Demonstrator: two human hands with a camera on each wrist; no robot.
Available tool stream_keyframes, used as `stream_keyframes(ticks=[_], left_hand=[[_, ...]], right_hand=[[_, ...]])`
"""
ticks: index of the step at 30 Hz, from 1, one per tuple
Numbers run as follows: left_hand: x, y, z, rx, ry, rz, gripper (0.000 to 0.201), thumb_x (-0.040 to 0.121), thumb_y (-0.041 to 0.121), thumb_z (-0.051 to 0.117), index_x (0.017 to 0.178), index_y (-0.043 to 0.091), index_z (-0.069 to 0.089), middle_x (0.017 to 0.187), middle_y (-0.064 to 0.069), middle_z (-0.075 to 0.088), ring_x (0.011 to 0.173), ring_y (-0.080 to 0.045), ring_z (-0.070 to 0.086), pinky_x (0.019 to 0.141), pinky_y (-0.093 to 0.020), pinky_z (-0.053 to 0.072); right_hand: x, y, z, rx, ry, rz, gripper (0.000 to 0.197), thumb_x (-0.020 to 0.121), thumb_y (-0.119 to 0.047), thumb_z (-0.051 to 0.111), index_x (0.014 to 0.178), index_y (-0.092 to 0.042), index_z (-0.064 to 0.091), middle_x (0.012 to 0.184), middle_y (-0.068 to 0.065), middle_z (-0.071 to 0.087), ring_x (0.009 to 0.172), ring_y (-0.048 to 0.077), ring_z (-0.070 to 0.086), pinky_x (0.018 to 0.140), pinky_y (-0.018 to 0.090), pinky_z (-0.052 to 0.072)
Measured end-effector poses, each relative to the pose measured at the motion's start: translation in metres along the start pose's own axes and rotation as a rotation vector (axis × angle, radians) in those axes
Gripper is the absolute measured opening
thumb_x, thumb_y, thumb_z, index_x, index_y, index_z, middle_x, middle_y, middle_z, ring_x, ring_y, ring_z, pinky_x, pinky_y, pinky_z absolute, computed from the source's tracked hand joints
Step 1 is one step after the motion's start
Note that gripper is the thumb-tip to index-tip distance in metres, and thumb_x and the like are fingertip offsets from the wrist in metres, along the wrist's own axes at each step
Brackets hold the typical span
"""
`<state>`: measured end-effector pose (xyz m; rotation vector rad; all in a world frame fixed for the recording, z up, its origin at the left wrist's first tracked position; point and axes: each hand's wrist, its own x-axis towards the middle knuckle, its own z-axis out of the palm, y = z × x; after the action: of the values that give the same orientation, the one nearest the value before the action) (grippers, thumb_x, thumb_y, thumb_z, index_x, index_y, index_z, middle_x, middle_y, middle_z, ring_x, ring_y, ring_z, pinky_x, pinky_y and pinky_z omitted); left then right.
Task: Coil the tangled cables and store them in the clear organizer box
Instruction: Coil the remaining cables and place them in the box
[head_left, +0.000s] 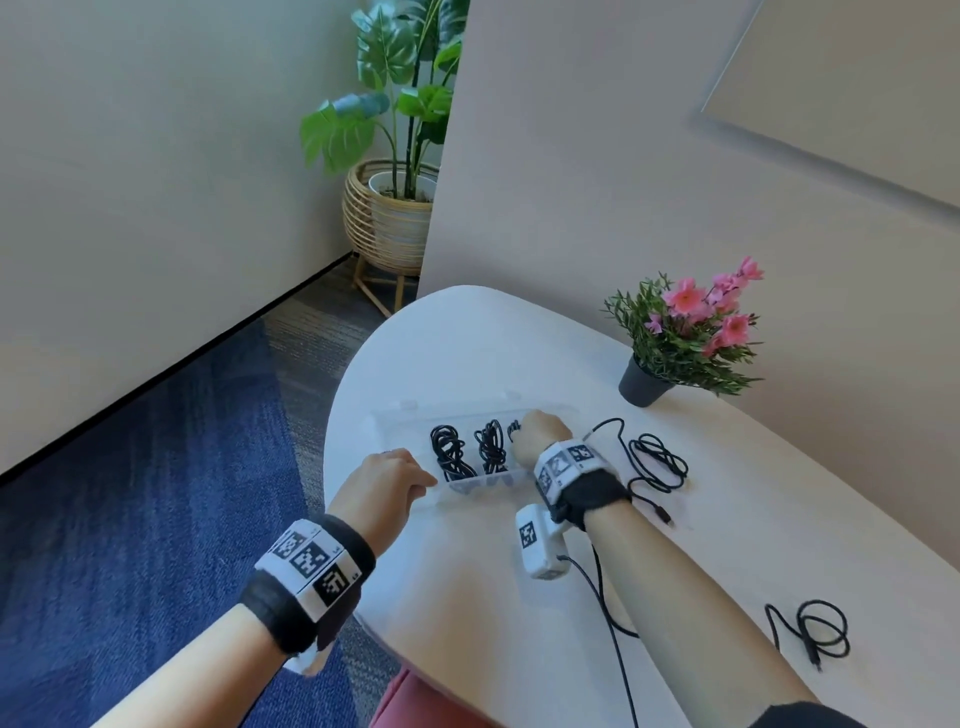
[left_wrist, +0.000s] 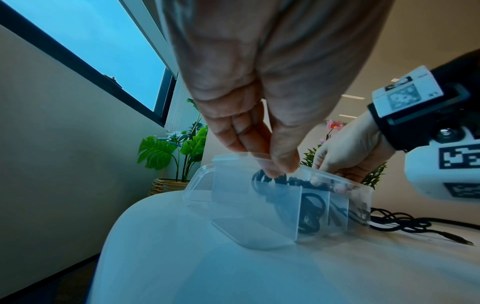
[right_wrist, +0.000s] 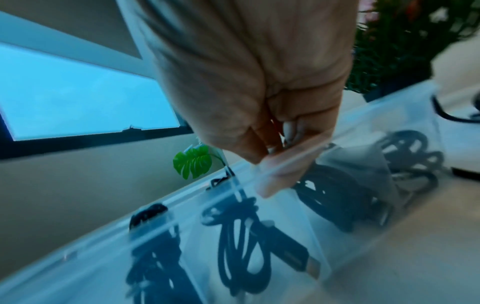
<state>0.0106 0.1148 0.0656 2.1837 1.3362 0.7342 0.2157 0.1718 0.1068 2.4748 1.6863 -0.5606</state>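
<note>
A clear organizer box (head_left: 402, 434) lies open on the white table (head_left: 467, 597). Two black coiled cables (head_left: 450, 453) (head_left: 491, 446) fill neighbouring compartments. My left hand (head_left: 400, 475) pinches the box's near wall; in the left wrist view the thumb and fingers of this hand (left_wrist: 270, 170) close over the rim of the box (left_wrist: 233, 195). My right hand (head_left: 540, 428) reaches into a compartment further right, its fingers curled on a third black cable (head_left: 514, 429). In the right wrist view that hand (right_wrist: 275, 156) sits just above this coil (right_wrist: 335, 197), behind the clear wall (right_wrist: 197, 232).
Two loose black cables lie on the table, one (head_left: 657, 460) right of the box and one (head_left: 821, 629) near the front right. A small pot of pink flowers (head_left: 685, 332) stands at the back right. The table's rounded edge drops to blue carpet (head_left: 156, 493) on the left.
</note>
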Motion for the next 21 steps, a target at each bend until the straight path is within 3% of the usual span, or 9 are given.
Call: stream_keyframes(ticks=[2,4,5,7,10,13,15,17,21], left_hand=[[0.000,-0.001,0.001,0.002,0.009,0.014,0.019,0.085,0.005,0.063,0.096,0.015,0.075,0.093,-0.005,0.071,0.081,-0.022,0.066,0.078,-0.028,0.051],[0.001,0.000,0.001,-0.011,0.026,0.008,0.018,0.084,0.004,0.064,0.093,0.014,0.076,0.091,-0.005,0.071,0.078,-0.023,0.066,0.076,-0.029,0.052],[0.000,-0.001,0.001,-0.016,0.037,0.009,0.018,0.083,0.003,0.065,0.092,0.014,0.076,0.089,-0.006,0.071,0.077,-0.024,0.067,0.075,-0.029,0.052],[-0.001,-0.002,0.002,-0.019,0.045,0.010,0.018,0.082,0.002,0.066,0.090,0.014,0.076,0.088,-0.006,0.071,0.076,-0.025,0.067,0.075,-0.031,0.053],[-0.002,-0.003,0.004,-0.012,0.043,0.006,0.018,0.083,0.003,0.065,0.091,0.014,0.076,0.089,-0.007,0.071,0.078,-0.026,0.066,0.075,-0.032,0.053],[-0.002,-0.004,0.004,-0.012,0.038,-0.003,0.018,0.083,0.002,0.065,0.091,0.014,0.076,0.088,-0.007,0.071,0.079,-0.027,0.066,0.076,-0.031,0.051],[-0.002,-0.004,0.004,-0.018,0.031,-0.018,0.019,0.083,0.002,0.064,0.091,0.014,0.076,0.088,-0.007,0.071,0.079,-0.028,0.066,0.076,-0.032,0.051],[-0.002,-0.003,0.003,-0.015,0.021,-0.026,0.019,0.083,0.002,0.064,0.092,0.014,0.076,0.089,-0.007,0.071,0.080,-0.028,0.066,0.077,-0.035,0.052],[0.001,0.001,0.001,-0.001,-0.014,-0.049,0.019,0.085,0.004,0.061,0.095,0.013,0.075,0.095,-0.010,0.070,0.085,-0.029,0.065,0.081,-0.038,0.051]], right_hand=[[0.005,0.006,0.001,0.059,-0.029,-0.021,0.014,0.091,-0.007,0.049,0.082,-0.003,0.059,0.104,0.014,0.067,0.093,0.028,0.066,0.075,0.032,0.053],[0.008,0.013,0.000,0.167,-0.063,-0.045,0.027,0.091,-0.010,0.052,0.064,-0.010,0.050,0.099,0.015,0.070,0.091,0.030,0.069,0.073,0.034,0.055],[0.007,0.017,0.001,0.219,-0.053,-0.055,0.036,0.092,-0.013,0.054,0.057,-0.014,0.043,0.086,0.012,0.070,0.089,0.029,0.070,0.067,0.033,0.055],[0.000,0.022,0.001,0.293,0.002,-0.058,0.045,0.093,-0.018,0.056,0.051,-0.017,0.038,0.054,0.001,0.056,0.080,0.024,0.072,0.048,0.020,0.044],[-0.005,0.027,0.007,0.284,0.078,-0.107,0.047,0.091,-0.018,0.059,0.048,-0.017,0.038,0.044,-0.003,0.044,0.073,0.022,0.072,0.042,0.015,0.036],[-0.002,0.028,0.013,0.273,0.114,-0.126,0.037,0.086,-0.020,0.064,0.053,-0.009,0.051,0.061,0.010,0.064,0.073,0.026,0.071,0.062,0.027,0.053],[-0.005,0.026,0.016,0.316,0.148,-0.119,0.026,0.085,-0.015,0.066,0.063,-0.004,0.060,0.076,0.017,0.069,0.076,0.028,0.071,0.071,0.033,0.057],[-0.009,0.022,0.018,0.256,0.240,-0.089,0.019,0.087,-0.013,0.063,0.083,0.005,0.066,0.090,0.019,0.069,0.086,0.031,0.068,0.074,0.036,0.056],[-0.014,0.015,0.024,0.107,0.332,-0.044,0.018,0.092,-0.013,0.056,0.100,-0.002,0.067,0.113,0.016,0.059,0.102,0.031,0.059,0.072,0.029,0.043]])
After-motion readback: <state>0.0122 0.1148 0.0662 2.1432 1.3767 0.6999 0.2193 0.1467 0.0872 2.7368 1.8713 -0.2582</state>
